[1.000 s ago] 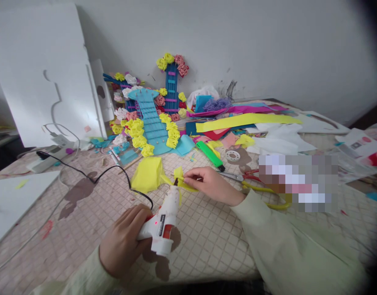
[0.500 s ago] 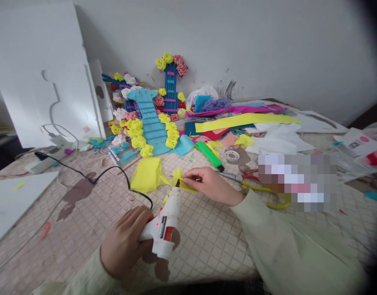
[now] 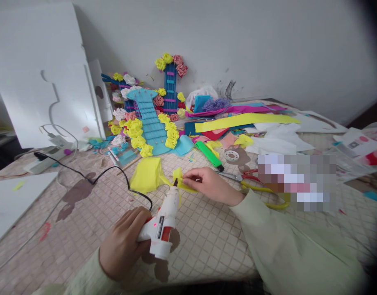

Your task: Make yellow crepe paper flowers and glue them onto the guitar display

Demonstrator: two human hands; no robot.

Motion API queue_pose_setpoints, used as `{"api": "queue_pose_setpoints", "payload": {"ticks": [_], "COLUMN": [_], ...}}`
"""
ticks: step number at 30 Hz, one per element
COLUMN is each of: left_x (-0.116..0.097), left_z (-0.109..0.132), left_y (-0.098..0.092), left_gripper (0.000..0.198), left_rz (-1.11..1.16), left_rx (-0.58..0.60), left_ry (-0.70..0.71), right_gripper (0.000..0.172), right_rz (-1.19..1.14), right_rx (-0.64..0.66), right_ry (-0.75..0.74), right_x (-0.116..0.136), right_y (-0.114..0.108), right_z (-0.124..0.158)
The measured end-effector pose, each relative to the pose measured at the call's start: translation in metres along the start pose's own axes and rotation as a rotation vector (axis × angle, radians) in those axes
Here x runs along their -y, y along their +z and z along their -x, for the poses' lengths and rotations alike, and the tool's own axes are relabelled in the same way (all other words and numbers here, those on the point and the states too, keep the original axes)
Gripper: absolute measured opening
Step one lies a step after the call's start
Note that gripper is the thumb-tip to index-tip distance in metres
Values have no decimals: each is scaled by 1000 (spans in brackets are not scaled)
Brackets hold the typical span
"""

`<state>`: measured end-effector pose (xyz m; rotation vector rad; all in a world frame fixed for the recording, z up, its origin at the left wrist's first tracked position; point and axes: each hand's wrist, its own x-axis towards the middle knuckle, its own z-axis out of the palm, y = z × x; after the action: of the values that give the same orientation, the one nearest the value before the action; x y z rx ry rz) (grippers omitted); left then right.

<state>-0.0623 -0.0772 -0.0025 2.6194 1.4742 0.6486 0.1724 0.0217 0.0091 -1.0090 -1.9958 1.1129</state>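
Note:
My left hand [image 3: 122, 243] is wrapped round the handle of a white hot glue gun [image 3: 164, 223], whose red light is on. Its nozzle points at a small piece of yellow paper [image 3: 180, 179]. My right hand [image 3: 208, 184] pinches that yellow paper against the table. A larger folded yellow sheet [image 3: 146, 175] lies just left of it. The gun's black cord [image 3: 96, 178] runs left across the table to a white power strip [image 3: 45, 157].
A blue paper model with yellow and pink paper flowers [image 3: 151, 123] stands at the back. Coloured paper strips [image 3: 244, 119], a green cutter [image 3: 210, 155], red-handled scissors [image 3: 242, 176] and a tape roll [image 3: 232, 155] lie at right. White foam boards [image 3: 37, 73] lean at left.
The glue gun's nozzle shifted slightly near the yellow paper; both hands stay almost where they were.

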Motion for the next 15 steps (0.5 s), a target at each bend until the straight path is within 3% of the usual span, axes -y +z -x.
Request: {"api": "queue_pose_setpoints", "payload": {"ticks": [15], "left_x": [-1], "left_z": [3], "left_y": [0], "left_gripper": [16], "left_rz": [23], "left_rx": [-37], "left_ry": [-2], "right_gripper": [16], "right_rz": [21], "right_rx": [-38], "right_ry": [4], "right_x": [-1], "right_y": [0], "right_z": [0]}}
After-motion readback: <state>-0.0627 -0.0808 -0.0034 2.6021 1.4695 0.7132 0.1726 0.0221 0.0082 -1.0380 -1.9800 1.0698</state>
